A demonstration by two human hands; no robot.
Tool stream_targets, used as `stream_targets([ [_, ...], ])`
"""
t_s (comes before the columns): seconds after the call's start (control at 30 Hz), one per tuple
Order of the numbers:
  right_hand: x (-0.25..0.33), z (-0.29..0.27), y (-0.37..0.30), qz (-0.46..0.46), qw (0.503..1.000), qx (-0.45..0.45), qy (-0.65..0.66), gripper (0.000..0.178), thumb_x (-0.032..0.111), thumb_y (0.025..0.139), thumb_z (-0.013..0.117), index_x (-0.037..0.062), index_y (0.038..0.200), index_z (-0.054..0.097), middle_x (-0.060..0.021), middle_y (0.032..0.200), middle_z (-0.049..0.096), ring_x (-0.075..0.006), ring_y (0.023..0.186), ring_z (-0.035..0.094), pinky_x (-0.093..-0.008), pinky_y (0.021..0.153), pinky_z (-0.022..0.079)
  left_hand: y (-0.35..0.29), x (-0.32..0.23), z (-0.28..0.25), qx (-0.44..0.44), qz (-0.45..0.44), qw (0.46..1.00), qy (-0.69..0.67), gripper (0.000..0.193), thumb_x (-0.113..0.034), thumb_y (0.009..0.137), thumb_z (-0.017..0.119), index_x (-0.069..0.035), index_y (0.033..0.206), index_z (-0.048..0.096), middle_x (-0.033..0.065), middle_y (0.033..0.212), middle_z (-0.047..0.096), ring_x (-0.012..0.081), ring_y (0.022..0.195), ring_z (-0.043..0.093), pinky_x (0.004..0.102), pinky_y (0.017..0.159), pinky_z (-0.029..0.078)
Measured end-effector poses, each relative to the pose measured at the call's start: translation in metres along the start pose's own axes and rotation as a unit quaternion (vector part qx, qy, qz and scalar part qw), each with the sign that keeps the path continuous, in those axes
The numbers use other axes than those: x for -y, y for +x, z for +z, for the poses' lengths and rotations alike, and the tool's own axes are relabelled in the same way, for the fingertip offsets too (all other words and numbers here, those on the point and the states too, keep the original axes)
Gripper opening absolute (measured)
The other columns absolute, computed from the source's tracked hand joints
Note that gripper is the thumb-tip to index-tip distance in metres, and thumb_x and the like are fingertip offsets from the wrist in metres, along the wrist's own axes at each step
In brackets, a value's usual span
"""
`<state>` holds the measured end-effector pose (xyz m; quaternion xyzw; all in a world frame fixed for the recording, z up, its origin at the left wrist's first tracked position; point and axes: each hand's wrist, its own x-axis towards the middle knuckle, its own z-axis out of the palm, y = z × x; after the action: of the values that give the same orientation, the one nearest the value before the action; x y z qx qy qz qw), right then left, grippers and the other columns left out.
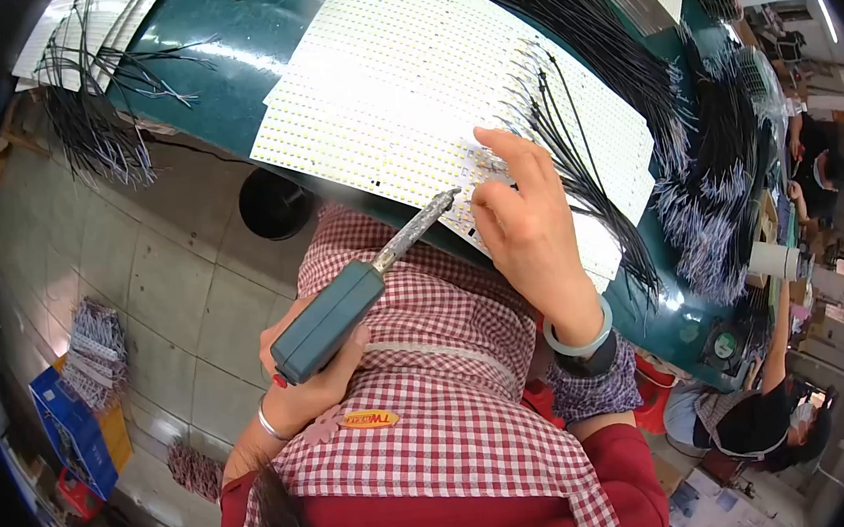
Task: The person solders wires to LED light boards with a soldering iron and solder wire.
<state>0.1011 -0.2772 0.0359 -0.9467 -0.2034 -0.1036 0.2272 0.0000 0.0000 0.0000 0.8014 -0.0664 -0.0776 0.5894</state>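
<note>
My left hand point(315, 391) is wrapped round the dark green handle of a soldering iron point(331, 317). The iron slants up to the right, and its worn metal tip ends by the near edge of a white circuit board sheet point(369, 118). Rows of small yellowish LED chips cover that sheet. My right hand point(531, 229) hovers over the sheet's near right part, index finger and thumb apart, with nothing visible between them. Beside it, black wires point(574, 165) lie across the sheet, their thin ends along a row of pads. Whether my fingertips touch the board is hard to tell.
Bundles of black wires point(592, 28) with pale ends lie along the right of the green table point(216, 91). More boards and wires point(92, 102) hang over its far left edge. A black bucket point(276, 204) stands on the floor below. A co-worker point(756, 405) sits at the right.
</note>
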Motion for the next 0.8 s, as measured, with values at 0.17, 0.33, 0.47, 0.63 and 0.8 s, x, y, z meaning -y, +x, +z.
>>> stream_targets([
  [0.17, -0.013, -0.014, -0.011, 0.099, 0.982, 0.000, 0.161, 0.011, 0.000, 0.082, 0.075, 0.0022, 0.091, 0.069, -0.0187, 0.137, 0.060, -0.0402, 0.124, 0.057, -0.0466, 0.105, 0.046, -0.003, 0.000, -0.002, -0.020, -0.016, 1.000, 0.003, 0.028, -0.006, 0.084, 0.080, 0.003, 0.109, 0.073, 0.0092, 0.092, 0.072, 0.0156, 0.074, 0.069, 0.0276, 0.066, 0.055],
  [0.33, -0.017, -0.022, -0.020, 0.081, 0.986, 0.029, 0.145, 0.019, -0.001, 0.079, 0.077, 0.0035, 0.097, 0.072, -0.0169, 0.144, 0.058, -0.0352, 0.133, 0.054, -0.0441, 0.110, 0.043, -0.001, -0.003, -0.001, -0.034, -0.013, 0.999, 0.007, 0.025, -0.005, 0.084, 0.080, 0.002, 0.108, 0.073, 0.0073, 0.089, 0.072, 0.0130, 0.070, 0.069, 0.0262, 0.065, 0.055],
  [0.47, -0.011, -0.013, -0.020, 0.073, 0.989, 0.005, 0.130, 0.020, -0.002, 0.077, 0.079, 0.0053, 0.095, 0.073, -0.0167, 0.147, 0.056, -0.0355, 0.134, 0.052, -0.0449, 0.110, 0.043, 0.001, -0.006, -0.001, -0.050, -0.006, 0.999, -0.001, 0.026, -0.005, 0.084, 0.080, 0.003, 0.108, 0.072, 0.0062, 0.088, 0.072, 0.0115, 0.069, 0.068, 0.0255, 0.064, 0.055],
  [0.63, -0.012, -0.008, -0.020, 0.046, 0.992, 0.006, 0.114, 0.019, -0.001, 0.077, 0.080, 0.0060, 0.092, 0.070, -0.0162, 0.145, 0.056, -0.0368, 0.133, 0.052, -0.0458, 0.110, 0.043, -0.002, -0.005, -0.002, -0.046, -0.034, 0.998, -0.001, 0.028, -0.004, 0.084, 0.080, 0.003, 0.110, 0.072, 0.0071, 0.091, 0.072, 0.0123, 0.074, 0.068, 0.0259, 0.067, 0.055],
  [0.8, -0.005, -0.008, -0.022, 0.033, 0.988, -0.014, 0.149, 0.016, -0.003, 0.079, 0.075, 0.0021, 0.089, 0.064, -0.0183, 0.143, 0.057, -0.0392, 0.135, 0.050, -0.0497, 0.113, 0.037, -0.003, -0.001, -0.001, -0.050, -0.022, 0.999, -0.001, 0.028, -0.005, 0.084, 0.080, 0.002, 0.110, 0.072, 0.0078, 0.094, 0.072, 0.0136, 0.077, 0.069, 0.0261, 0.069, 0.055],
])
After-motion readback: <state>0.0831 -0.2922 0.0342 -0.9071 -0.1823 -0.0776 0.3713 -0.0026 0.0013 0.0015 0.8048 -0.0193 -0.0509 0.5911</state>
